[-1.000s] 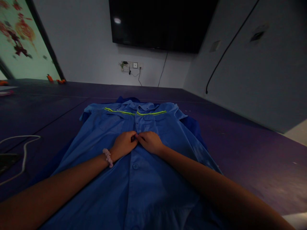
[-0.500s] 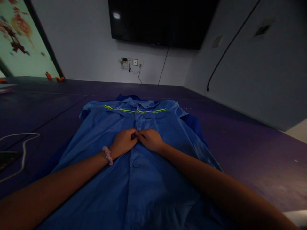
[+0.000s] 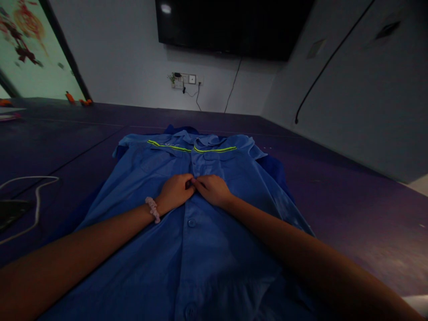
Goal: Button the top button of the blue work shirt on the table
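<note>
A blue button-up shirt (image 3: 220,240) with yellow-green stripes across the chest lies spread front side up, its collar pointing away from me. Halfway up the front opening, my left hand (image 3: 176,191) and my right hand (image 3: 213,189) meet with fingertips together, pinching the placket. The spot they grip is hidden by the fingers. Below them a fastened-looking button (image 3: 191,223) shows on the placket, and another button (image 3: 191,310) is near the bottom edge of the view. A pink scrunchie (image 3: 153,210) circles my left wrist.
Darker blue cloth (image 3: 272,171) sticks out from under the shirt on a purple surface (image 3: 351,214). To the left lie a white cable (image 3: 38,200) and a dark flat device (image 3: 13,211). Farther back are orange objects (image 3: 69,96), wall sockets (image 3: 185,79) and a wall-mounted screen (image 3: 227,29).
The view has tilted slightly, so the scene sits a little higher and farther right. Both hands keep their pinch at the same place on the shirt.
</note>
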Demonstrator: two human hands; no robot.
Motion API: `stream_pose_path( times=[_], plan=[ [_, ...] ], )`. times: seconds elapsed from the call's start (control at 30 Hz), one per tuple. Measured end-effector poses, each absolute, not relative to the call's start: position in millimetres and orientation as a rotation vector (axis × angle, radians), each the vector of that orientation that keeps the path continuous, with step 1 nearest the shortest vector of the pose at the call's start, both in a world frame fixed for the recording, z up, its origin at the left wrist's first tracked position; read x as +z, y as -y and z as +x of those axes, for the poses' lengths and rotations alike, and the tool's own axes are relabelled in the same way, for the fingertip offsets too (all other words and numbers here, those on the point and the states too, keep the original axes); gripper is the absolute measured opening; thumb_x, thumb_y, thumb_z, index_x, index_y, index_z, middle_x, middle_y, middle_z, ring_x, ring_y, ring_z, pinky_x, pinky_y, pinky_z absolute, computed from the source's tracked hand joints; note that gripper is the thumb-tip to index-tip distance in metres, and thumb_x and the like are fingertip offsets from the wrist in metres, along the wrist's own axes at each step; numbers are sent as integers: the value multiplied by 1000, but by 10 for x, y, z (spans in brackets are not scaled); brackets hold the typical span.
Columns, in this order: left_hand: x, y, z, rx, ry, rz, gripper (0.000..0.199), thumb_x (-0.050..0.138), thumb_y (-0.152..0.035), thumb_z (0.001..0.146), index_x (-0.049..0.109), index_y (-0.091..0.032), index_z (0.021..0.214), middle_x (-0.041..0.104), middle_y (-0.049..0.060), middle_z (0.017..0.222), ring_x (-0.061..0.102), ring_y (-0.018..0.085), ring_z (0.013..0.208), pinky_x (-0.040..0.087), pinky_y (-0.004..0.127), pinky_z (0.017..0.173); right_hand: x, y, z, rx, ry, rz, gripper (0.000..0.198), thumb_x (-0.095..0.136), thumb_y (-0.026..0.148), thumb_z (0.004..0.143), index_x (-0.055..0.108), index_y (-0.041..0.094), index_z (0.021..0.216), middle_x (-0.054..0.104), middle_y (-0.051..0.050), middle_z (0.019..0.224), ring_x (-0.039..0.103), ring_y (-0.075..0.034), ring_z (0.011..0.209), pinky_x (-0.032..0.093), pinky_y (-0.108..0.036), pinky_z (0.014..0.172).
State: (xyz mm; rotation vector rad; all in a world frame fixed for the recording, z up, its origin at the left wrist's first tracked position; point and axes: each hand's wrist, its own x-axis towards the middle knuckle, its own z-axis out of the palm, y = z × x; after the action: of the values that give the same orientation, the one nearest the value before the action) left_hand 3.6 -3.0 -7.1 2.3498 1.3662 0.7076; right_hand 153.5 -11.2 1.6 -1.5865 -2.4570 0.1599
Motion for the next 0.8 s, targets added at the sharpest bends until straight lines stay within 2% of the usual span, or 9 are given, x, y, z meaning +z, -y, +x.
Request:
stream_pose_path(
  times=[0.8],
  plan=[
    [-34, 40, 33, 714, -1351, 2387, 9, 49, -19, 74, 55, -16, 69, 55, -2, 60, 49, 12, 54, 30, 23, 50, 7, 110, 1549, 152, 2438, -1545, 43, 29, 36, 96, 64, 17, 82, 65, -4, 78, 55, -13, 67, 25, -24, 54]
  ],
)
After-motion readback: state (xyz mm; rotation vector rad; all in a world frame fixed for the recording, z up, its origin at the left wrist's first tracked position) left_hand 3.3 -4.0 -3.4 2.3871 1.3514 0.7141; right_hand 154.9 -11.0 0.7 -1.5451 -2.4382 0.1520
